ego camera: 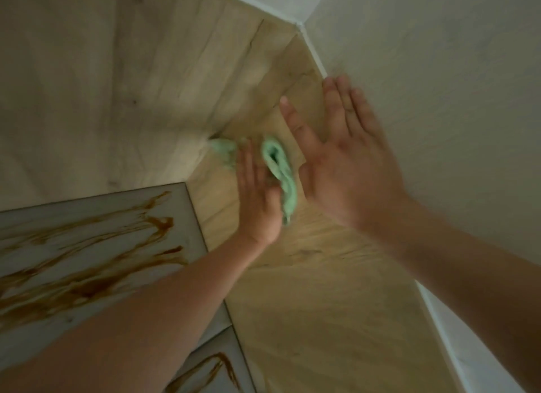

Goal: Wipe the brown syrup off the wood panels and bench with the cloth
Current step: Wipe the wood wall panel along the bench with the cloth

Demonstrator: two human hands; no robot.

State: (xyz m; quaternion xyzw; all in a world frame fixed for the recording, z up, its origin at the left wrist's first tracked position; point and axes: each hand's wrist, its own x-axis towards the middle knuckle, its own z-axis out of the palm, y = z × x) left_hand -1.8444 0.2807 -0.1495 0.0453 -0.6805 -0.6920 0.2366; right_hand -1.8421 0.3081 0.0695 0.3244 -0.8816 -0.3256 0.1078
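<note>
A light green cloth (279, 170) is bunched under and beside my left hand (257, 199), which presses it onto the light wood surface (307, 290) near the corner. My right hand (348, 158) is spread flat with fingers apart against the pale wall, holding nothing. At the lower left lies a grey panel (96, 217) streaked with brown syrup (87, 284). A second grey panel (216, 360) below it also carries brown syrup lines. The frame is motion-blurred.
A pale wall (439, 85) rises on the right, edged by a white skirting strip (313, 55). More light wood planks (102, 85) stretch to the upper left.
</note>
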